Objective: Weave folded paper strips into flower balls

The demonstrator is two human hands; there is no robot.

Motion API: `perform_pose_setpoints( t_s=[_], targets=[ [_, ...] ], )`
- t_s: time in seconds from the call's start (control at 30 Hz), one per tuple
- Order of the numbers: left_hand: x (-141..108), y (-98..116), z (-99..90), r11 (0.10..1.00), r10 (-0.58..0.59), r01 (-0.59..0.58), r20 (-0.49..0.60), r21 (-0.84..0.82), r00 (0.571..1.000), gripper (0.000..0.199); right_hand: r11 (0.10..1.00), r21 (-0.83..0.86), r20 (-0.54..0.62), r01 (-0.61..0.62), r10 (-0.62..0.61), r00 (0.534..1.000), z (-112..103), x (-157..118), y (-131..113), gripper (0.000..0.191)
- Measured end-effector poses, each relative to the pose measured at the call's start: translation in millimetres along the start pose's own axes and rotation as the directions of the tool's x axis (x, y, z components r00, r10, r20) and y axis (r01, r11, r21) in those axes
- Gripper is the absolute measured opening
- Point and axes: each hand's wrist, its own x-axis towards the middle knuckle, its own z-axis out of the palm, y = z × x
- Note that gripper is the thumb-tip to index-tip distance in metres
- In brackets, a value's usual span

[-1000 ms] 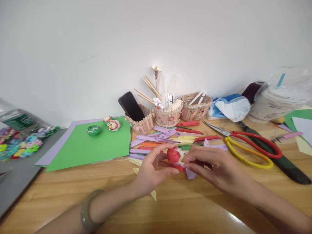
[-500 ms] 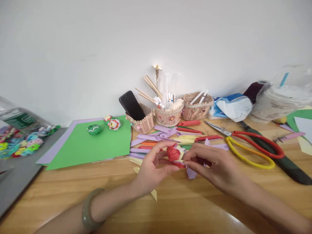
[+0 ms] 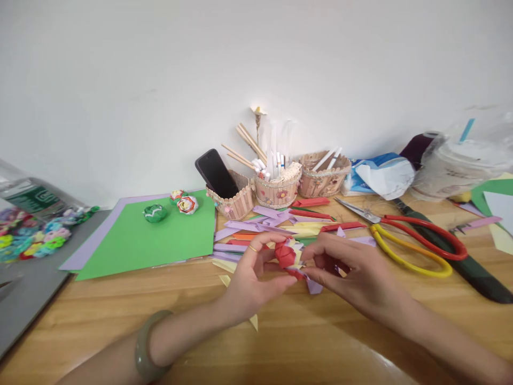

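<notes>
Fingers of the left hand (image 3: 248,280) curl round a red bud (image 3: 285,254) of folded paper, index over it, thumb under, so that side is clearly gripped. Right hand (image 3: 356,270) is just beside it on the right, thumb and index with a narrow gap at the tips; cannot tell if they pinch anything or touch the bud. Bud is up in front of the strips (image 3: 256,228), raised over the table (image 3: 272,347); pale layers show at its right side, and a purple end (image 3: 315,286) hangs below the right fingers, attachment unclear. Should handle as very light, springy at the creases, barely slippery, but easy to crush or unfold. Best hold looks like a soft pinch across the outer folds, not pressing the middle. Scissors (image 3: 395,218) lie to the right, green sheet (image 3: 120,246) left.
</notes>
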Motion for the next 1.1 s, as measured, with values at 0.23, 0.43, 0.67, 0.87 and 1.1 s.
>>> perform_pose_setpoints(
  t_s=[0.23,0.43,0.67,0.87,1.1],
  targets=[
    [0.1,-1.5,0.0,1.0,0.024,-0.024,-0.002,-0.01,1.0,0.044,0.99,-0.07,-0.137,0.124,-0.133,0.982,-2.3,-1.2,-4.1,0.008],
    [2.3,-2.4,2.8,1.0,0.02,-0.021,-0.071,-0.009,0.997,0.042,0.968,-0.108,-0.13,0.228,-0.241,0.962,-1.2,-3.9,-5.9,0.017],
    [3.0,-0.4,2.7,0.999,-0.005,0.002,-0.056,-0.042,0.998,0.04,0.979,-0.027,-0.125,0.202,-0.204,0.971,-4.4,-6.7,-7.0,0.02],
    [3.2,-0.4,1.4,0.999,0.041,-0.042,-0.045,-0.022,0.998,0.045,0.993,0.039,-0.155,0.109,-0.102,0.983,-5.9,-5.0,-7.4,0.019],
    [-0.1,2.2,-1.0,0.996,0.037,-0.036,-0.009,0.078,0.999,0.046,0.989,0.138,-0.074,-0.06,0.071,0.995,-6.0,0.8,-10.2,0.017]
  ],
)
